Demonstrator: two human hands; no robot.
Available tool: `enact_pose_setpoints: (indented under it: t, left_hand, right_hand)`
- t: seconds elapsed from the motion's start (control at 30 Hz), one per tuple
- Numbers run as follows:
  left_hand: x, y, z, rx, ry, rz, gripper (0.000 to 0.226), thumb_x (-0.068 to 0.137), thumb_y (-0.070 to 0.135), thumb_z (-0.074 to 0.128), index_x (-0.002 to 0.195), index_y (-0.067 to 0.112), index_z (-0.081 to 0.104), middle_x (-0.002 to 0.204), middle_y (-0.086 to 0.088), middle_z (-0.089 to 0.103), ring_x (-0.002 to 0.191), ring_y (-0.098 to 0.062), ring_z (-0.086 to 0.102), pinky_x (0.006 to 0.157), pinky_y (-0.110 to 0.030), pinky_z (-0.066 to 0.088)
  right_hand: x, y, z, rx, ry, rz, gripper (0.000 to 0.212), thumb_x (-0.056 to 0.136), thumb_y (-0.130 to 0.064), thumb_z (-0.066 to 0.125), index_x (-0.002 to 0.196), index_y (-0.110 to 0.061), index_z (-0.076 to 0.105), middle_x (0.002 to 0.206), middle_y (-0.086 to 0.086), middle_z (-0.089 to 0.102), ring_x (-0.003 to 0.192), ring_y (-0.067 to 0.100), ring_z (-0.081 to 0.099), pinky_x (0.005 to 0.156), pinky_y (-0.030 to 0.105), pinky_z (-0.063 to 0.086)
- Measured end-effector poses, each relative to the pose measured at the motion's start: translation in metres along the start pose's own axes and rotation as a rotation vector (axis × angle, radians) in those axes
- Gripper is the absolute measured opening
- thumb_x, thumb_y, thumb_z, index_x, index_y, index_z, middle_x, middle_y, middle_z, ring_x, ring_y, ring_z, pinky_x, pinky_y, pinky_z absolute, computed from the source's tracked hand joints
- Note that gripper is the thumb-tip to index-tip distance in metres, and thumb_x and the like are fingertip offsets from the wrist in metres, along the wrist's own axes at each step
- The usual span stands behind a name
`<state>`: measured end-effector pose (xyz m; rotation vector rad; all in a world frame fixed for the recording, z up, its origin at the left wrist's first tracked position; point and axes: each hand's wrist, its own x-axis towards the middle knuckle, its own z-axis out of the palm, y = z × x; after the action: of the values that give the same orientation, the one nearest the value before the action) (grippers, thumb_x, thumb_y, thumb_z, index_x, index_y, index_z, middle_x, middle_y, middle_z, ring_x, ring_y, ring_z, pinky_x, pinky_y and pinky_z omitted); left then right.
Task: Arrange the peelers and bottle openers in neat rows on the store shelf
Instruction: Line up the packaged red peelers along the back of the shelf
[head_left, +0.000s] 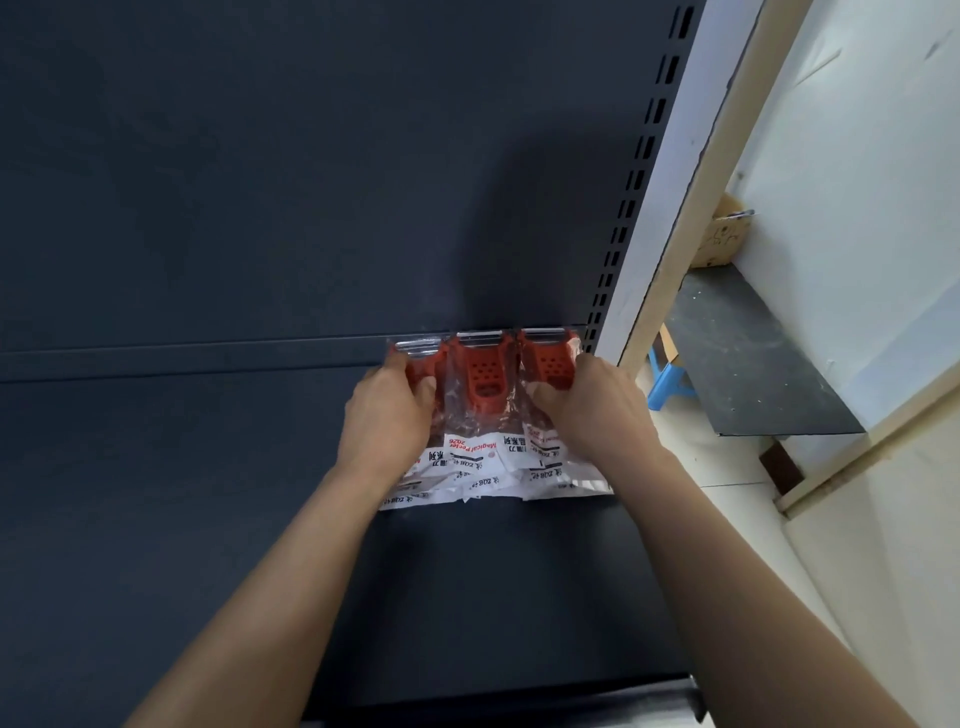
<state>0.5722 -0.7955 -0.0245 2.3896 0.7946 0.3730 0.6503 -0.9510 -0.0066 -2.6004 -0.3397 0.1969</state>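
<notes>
Three packaged red peelers (483, 374) are laid side by side at the back right corner of the shelf (208, 519), blade ends butted against the back panel (311, 182), evidently to form a straight row. The left peeler (423, 364) is pinched by the left grip (387, 410) and the right peeler (550, 364) by the right grip (597, 405), probably so both ends can be squared together.

You face a dark blue-grey back panel (260, 182) with a slotted upright (641, 156) at its right edge. Just beside that runs a cream post (670, 208). Further right you have a white wall (857, 208), a speckled grey board (743, 364), 1 cardboard box (719, 239), a blue stool (667, 382) and pale floor (727, 467).
</notes>
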Motion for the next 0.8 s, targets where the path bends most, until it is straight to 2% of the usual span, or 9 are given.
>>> enact_pose_setpoints:
  t: [0.13,0.37,0.5,0.63,0.8]
  left_hand:
    - [-0.005,-0.003,-0.009,0.052,0.086,0.033,0.035,0.095,0.026,0.049,0.126,0.009,0.051,0.112,-0.019,0.057,0.102,-0.037,0.055,0.085,-0.039,0.042]
    - [-0.025,-0.018,-0.033,0.040,0.280,0.175,0.027,0.092,0.011,0.052,0.116,0.003,0.060,0.111,-0.014,0.060,0.101,-0.031,0.057,0.089,-0.037,0.044]
    - [-0.038,-0.031,-0.049,0.088,0.305,0.240,0.026,0.091,0.010,0.053,0.115,0.002,0.061,0.111,-0.014,0.062,0.101,-0.033,0.058,0.091,-0.042,0.046]
    - [-0.057,-0.058,-0.077,0.165,0.335,0.297,0.021,0.090,0.008,0.055,0.109,0.001,0.062,0.104,-0.016,0.063,0.094,-0.036,0.058,0.086,-0.046,0.048]
    - [-0.091,-0.117,-0.130,0.276,0.383,0.280,0.018,0.089,0.007,0.057,0.105,0.002,0.064,0.096,-0.014,0.064,0.088,-0.035,0.060,0.081,-0.044,0.049]
  right_hand:
    - [-0.005,-0.002,-0.009,-0.133,0.148,-0.141,0.036,0.092,-0.040,0.052,0.110,-0.009,0.054,0.105,0.010,0.061,0.099,0.029,0.053,0.081,0.036,0.041]
    - [-0.020,-0.023,-0.012,-0.123,0.148,-0.395,0.032,0.093,-0.031,0.052,0.116,-0.010,0.058,0.116,0.008,0.059,0.112,0.028,0.049,0.094,0.038,0.039]
    - [-0.039,-0.045,0.000,-0.183,0.118,-0.474,0.031,0.092,-0.032,0.052,0.113,-0.011,0.059,0.115,0.008,0.060,0.108,0.028,0.051,0.090,0.036,0.039]
    - [-0.065,-0.079,0.018,-0.222,0.085,-0.552,0.030,0.091,-0.032,0.052,0.111,-0.011,0.058,0.114,0.010,0.059,0.109,0.030,0.049,0.088,0.038,0.040]
    - [-0.111,-0.137,0.049,-0.265,0.017,-0.670,0.039,0.094,-0.036,0.049,0.123,-0.012,0.054,0.123,0.009,0.056,0.116,0.029,0.046,0.094,0.037,0.038]
